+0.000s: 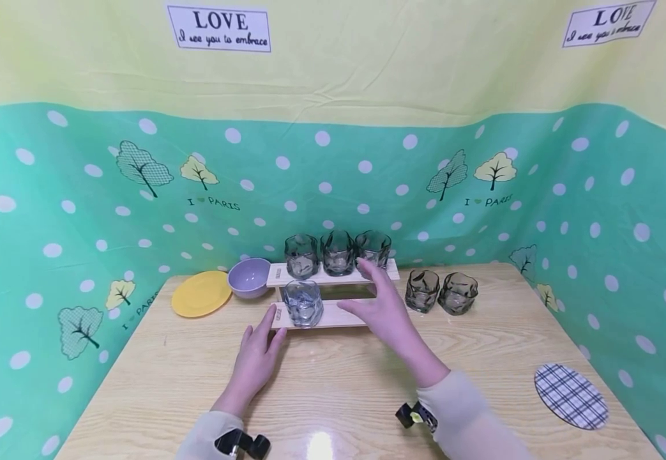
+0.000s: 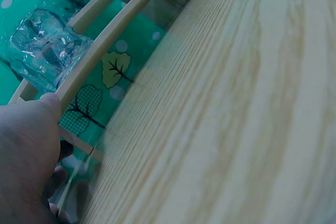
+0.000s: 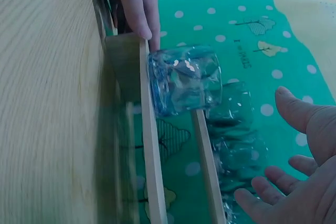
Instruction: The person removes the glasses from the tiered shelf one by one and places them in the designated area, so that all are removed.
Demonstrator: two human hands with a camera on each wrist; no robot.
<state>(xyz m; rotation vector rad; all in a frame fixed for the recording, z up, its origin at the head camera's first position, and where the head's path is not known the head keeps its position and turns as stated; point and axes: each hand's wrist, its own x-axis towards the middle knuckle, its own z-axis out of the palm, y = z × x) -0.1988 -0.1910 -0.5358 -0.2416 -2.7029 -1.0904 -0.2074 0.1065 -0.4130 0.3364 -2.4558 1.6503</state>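
A two-step wooden rack (image 1: 333,314) stands toward the back of the table. On its lower step, at the left end, sits a clear bluish glass (image 1: 302,304). Three grey glasses (image 1: 338,254) line the upper step. My left hand (image 1: 255,358) holds the rack's left end, thumb at the front edge of the lower step, as the thumb (image 2: 51,104) shows in the left wrist view. My right hand (image 1: 387,314) hovers over the right part of the rack, thumb and fingers spread with nothing between them, apart from the bluish glass (image 3: 186,80) in the right wrist view.
Two grey-brown glasses (image 1: 458,294) stand right of the rack. To its left are a purple bowl (image 1: 249,278) and a yellow plate (image 1: 200,294). A checked round mat (image 1: 571,396) lies near the table's right edge. A patterned curtain (image 1: 333,172) hangs behind.
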